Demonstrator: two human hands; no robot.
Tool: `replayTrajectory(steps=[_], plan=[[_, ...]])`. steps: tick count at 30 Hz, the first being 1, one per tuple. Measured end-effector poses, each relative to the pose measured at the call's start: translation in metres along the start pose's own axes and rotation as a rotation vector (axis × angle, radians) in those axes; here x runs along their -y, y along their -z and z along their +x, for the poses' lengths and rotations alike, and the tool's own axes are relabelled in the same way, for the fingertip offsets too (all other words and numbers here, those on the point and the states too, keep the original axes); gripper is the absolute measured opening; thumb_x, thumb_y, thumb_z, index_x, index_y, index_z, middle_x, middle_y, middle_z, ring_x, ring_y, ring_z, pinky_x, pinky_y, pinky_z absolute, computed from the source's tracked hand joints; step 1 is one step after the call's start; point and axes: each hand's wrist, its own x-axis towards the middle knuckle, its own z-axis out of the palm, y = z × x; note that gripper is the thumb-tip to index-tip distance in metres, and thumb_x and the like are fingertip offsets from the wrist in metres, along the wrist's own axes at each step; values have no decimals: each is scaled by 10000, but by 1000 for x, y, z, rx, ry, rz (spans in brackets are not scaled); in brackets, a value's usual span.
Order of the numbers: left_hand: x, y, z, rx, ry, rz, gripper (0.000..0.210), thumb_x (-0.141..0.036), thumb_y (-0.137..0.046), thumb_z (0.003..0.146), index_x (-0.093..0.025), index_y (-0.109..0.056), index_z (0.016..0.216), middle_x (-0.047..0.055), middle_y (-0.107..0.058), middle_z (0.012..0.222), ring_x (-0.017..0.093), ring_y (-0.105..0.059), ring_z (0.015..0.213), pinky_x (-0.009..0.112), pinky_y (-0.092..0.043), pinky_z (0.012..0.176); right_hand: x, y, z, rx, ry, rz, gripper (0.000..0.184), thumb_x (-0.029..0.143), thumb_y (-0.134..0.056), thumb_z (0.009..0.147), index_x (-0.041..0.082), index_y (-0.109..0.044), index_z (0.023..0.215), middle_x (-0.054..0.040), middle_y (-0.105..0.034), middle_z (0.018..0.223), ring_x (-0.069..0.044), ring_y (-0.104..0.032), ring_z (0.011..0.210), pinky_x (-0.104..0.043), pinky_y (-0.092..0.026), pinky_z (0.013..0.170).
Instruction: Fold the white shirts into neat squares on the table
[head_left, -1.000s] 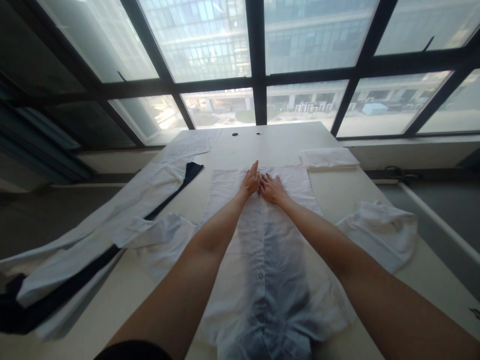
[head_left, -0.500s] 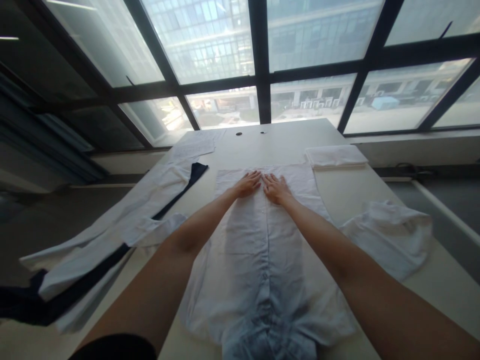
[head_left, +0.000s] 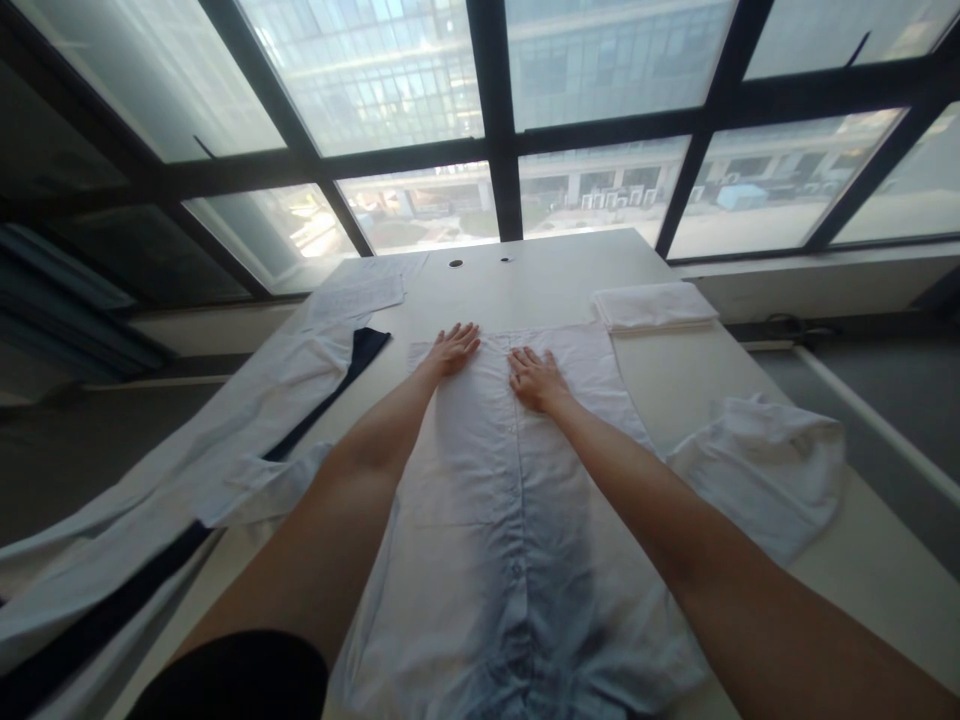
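Observation:
A white button-front shirt (head_left: 465, 480) lies spread on the table, its far end straight and its near end bunched in shadow. The row of buttons runs down its middle, toward me. My left hand (head_left: 455, 349) rests flat near the shirt's far left edge, fingers stretched out. Just right of the button line, my right hand (head_left: 537, 378) lies flat on the cloth with its fingers extended. Neither hand grips anything. One sleeve (head_left: 765, 470) of white cloth sticks out crumpled at the right, partly behind my right forearm.
White and dark garments (head_left: 247, 430) lie along the left side of the white table (head_left: 555, 280). A folded white cloth (head_left: 655, 306) sits at the back right. Papers (head_left: 356, 295) are at the back left. Large framed windows (head_left: 592, 60) stand beyond the table.
My left hand has slid left, away from the right hand, toward the shirt's far left edge. The right hand stays near the button line. The view has shifted slightly.

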Motion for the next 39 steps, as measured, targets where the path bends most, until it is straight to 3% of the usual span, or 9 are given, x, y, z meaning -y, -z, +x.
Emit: replayTrajectory(steps=[4,7,11,14,18,22,25,32,39], plan=[[6,6,6,11,48,1,628,-501,-149,1060,-245,-200,1631,44,-172,1692,294,-95,1565,617,-95,1223,-2,-2,1,-10,-3,5,585,360,-283,1016,192,-366,1570,-58,-285,1659,-254,-215,1534,-609,-106,1222],[-8,9,-2,-57,-33,33,624,-466,-178,1064,-210,-196,1632,61,-193,1687,266,-87,1568,578,-59,1240,-2,-4,2,-18,-1,6,584,355,-289,1015,196,-364,1572,-58,-284,1660,-255,-212,1534,-612,-109,1220],[-43,1,-40,-46,-247,42,631,-467,-223,1063,-222,-156,1640,43,-172,1693,216,-70,1570,479,-39,1262,-1,-4,3,-18,-3,8,584,351,-287,1013,209,-357,1576,-57,-279,1662,-253,-208,1536,-607,-105,1221],[-57,-8,-75,28,-297,14,652,-521,-235,1055,-261,-128,1644,28,-162,1692,215,-75,1569,460,-55,1263,-2,-5,3,-15,-8,8,587,350,-290,1011,214,-353,1579,-53,-273,1664,-250,-207,1537,-601,-98,1225],[-31,-11,-93,46,-173,14,660,-541,-202,1051,-252,-147,1642,33,-137,1696,241,-86,1569,497,-95,1255,-3,-7,4,-19,-7,3,590,347,-294,1007,200,-361,1575,-54,-275,1663,-252,-207,1536,-601,-98,1226],[18,-4,-85,19,89,67,685,-522,-168,1050,-158,-195,1630,95,-137,1694,279,-102,1566,521,-151,1239,-4,-7,4,-17,-3,5,595,355,-289,1008,189,-361,1574,-57,-280,1661,-260,-213,1534,-610,-107,1223],[40,-3,-78,-7,179,110,697,-514,-161,1049,-120,-212,1622,125,-149,1689,296,-122,1562,525,-184,1230,-3,-4,3,-16,-9,6,591,360,-293,1007,200,-367,1572,-49,-279,1661,-254,-210,1535,-603,-109,1226],[48,-11,-75,-47,178,112,707,-537,-157,1042,-136,-229,1621,102,-164,1690,292,-129,1561,511,-185,1234,-1,-2,3,-13,-16,4,586,366,-298,1011,202,-372,1568,-45,-282,1661,-245,-215,1533,-587,-116,1231],[49,-11,-75,-62,163,65,730,-553,-169,1042,-107,-233,1617,142,-160,1688,323,-118,1559,537,-167,1228,-3,-5,4,-45,-11,14,583,346,-312,1007,177,-385,1560,-60,-309,1651,-253,-232,1526,-601,-120,1226]])
